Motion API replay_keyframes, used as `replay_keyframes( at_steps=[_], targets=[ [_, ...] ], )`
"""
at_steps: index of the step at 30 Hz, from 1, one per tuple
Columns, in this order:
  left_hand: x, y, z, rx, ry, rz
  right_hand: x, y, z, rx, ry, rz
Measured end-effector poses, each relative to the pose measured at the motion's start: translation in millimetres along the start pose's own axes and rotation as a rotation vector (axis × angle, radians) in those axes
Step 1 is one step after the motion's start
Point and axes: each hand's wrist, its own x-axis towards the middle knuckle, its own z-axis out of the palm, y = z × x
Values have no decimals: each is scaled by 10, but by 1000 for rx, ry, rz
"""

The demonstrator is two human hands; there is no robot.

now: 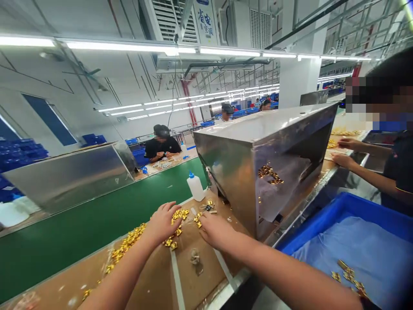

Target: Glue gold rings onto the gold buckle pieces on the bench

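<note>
Small shiny gold metal pieces (129,240) lie in a long heap on the brown work surface (142,284). My left hand (161,223) is over the upper end of this heap, fingers stretched out and thumb beside the loose pieces. A short distance to the right, my right hand (214,230) has its fingers curled at a small cluster of gold pieces (197,219). Its fingertips are partly hidden, but they seem closed on part of that cluster. Just beyond it are a small dark round item (208,208) and another gold piece (211,202).
A white bottle with a blue cap (195,187) stands near the green belt (97,219). To the right rises a metal housing (226,168) with gold pieces inside. A blue bin (290,241) lined with plastic holds several gold parts. A co-worker's hands (343,159) are at far right.
</note>
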Motion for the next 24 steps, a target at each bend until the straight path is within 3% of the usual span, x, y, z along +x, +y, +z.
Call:
replay_keyframes(
  at_steps=[3,7,10,15,20,24],
  targets=[
    [388,-305,371,-16,-87,-36,547,-68,335,-110,-66,68],
    [468,-477,752,-71,-141,33,822,-27,622,-202,-89,111],
    [333,-528,833,-125,-130,115,892,41,750,-220,-92,70],
    [-40,-543,766,-208,-136,223,908,76,800,-170,-113,-77],
    [-519,-575,731,-189,-88,137,903,26,791,-144,-6,-164],
    [-754,-631,891,-86,-79,109,989,24,910,-8,-78,-250]
  ],
)
